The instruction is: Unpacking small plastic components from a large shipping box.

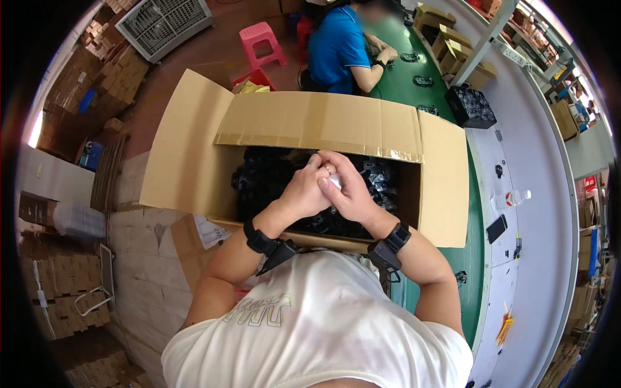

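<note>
Both hands (308,189) close around a small white item (336,182), its long axis and direction hidden, above a carton (317,123).

A pink-red plastic stool (262,43) stands on the reddish-brown floor (223,42) near a grey louvred air cooler (163,27); stacked cartons (68,284) line the left, a green desk (398,88) the right.

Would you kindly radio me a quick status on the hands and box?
Left hand and right hand together, small whitish item between them. Open cardboard box beneath, black items inside. Hands partly hiding contents.
</note>
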{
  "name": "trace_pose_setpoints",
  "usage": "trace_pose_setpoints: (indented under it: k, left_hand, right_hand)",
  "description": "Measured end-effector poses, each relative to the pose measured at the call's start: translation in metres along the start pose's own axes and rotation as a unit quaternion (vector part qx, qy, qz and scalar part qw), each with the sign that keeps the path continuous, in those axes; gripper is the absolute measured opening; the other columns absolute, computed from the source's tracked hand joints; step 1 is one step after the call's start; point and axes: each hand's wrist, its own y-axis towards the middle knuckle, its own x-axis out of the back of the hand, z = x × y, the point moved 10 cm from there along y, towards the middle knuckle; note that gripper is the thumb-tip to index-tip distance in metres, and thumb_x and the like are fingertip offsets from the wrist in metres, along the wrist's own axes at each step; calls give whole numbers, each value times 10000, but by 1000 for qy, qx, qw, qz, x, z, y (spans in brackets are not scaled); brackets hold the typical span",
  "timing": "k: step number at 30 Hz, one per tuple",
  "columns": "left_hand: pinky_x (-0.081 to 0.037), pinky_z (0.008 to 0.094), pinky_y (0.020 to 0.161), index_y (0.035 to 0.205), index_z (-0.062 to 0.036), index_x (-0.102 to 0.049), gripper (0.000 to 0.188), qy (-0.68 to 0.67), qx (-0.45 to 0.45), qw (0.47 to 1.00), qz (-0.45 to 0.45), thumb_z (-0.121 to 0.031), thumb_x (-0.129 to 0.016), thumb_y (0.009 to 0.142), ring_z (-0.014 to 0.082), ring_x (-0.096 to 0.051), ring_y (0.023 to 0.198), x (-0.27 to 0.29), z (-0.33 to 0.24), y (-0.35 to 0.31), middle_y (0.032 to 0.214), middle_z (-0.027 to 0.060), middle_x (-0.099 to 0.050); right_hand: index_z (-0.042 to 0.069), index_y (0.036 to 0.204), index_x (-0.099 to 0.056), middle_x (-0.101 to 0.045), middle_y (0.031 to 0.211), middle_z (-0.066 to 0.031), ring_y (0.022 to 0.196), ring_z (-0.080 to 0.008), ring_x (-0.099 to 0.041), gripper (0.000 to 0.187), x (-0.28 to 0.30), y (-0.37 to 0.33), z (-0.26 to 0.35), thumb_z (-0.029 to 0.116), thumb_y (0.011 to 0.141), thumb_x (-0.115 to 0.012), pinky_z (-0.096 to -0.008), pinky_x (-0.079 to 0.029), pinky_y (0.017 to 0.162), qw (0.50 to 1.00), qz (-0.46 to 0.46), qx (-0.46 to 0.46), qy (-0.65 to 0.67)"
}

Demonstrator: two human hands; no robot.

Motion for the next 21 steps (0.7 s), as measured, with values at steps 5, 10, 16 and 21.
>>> trace_pose_setpoints:
  k: [5, 10, 16, 21]
  left_hand:
    - [-568, 352, 884, 1333, -13, -459, 744, -398, 91, 908, -93, -48, -878, 719, 212, -657, 1039, -8, 33, 3, 1192, 146, -622]
    - [-543, 364, 968, 1395, -8, -427, 683, -560, 59, 827, 8, -65, -789, 820, 210, -604, 1172, -18, 24, 10, 1324, 138, -563]
    - [-557, 291, 788, 1257, -16, -624, 300, -384, 166, 885, 202, -104, -605, 970, 157, -698, 900, -45, 88, 25, 1059, 62, -727]
    - [-372, 445, 1145, 1404, -53, -562, 523, 213, -19, 939, 270, -255, -621, 924, 372, -504, 1319, -76, 116, 29, 1404, 215, -553]
  right_hand:
    - [15, 1366, -553, -534, 1391, -185, 1302, -308, -516, 543, 18, 1, -14, 231, 907, -747, -414, -398, 1103, 995, -56, -33, 73]
    - [40, 1149, -671, -613, 1258, -145, 1149, -258, -616, 363, 37, -1, -38, 86, 815, -807, -363, -484, 995, 968, -109, -118, 194]
    - [36, 944, -690, -672, 1049, -142, 1024, -249, -654, 173, 117, -2, 2, -24, 783, -707, -340, -513, 904, 946, -320, 22, -46]
    - [39, 886, -651, -629, 997, -90, 934, -192, -624, 168, 114, 4, 12, -69, 759, -638, -297, -506, 823, 957, -262, 48, -112]
